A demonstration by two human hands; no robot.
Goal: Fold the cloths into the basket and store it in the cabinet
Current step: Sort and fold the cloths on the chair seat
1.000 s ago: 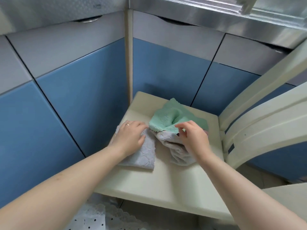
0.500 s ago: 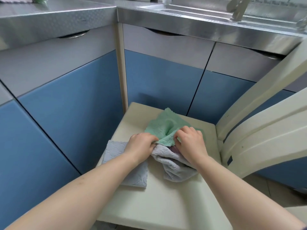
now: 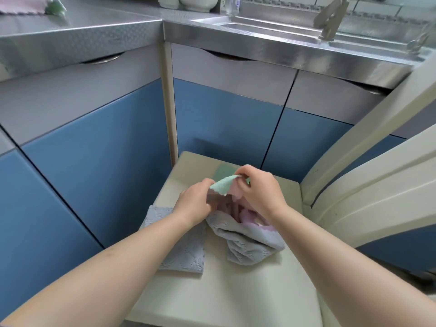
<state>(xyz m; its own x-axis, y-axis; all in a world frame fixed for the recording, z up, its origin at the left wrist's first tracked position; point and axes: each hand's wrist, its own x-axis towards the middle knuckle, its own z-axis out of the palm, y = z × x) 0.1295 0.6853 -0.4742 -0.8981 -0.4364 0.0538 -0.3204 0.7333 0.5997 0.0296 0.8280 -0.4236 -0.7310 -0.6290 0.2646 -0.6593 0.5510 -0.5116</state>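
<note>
Your left hand [image 3: 197,201] and right hand [image 3: 259,193] both pinched the green cloth [image 3: 223,186], holding it lifted just above a cream chair seat [image 3: 236,291]. Beneath it lay a crumpled pink cloth [image 3: 238,208] and a bunched grey cloth [image 3: 250,244]. A flat folded grey cloth [image 3: 184,253] sat under your left wrist. Blue cabinet doors [image 3: 99,166] stood behind the chair, below a steel counter [image 3: 77,34].
</note>
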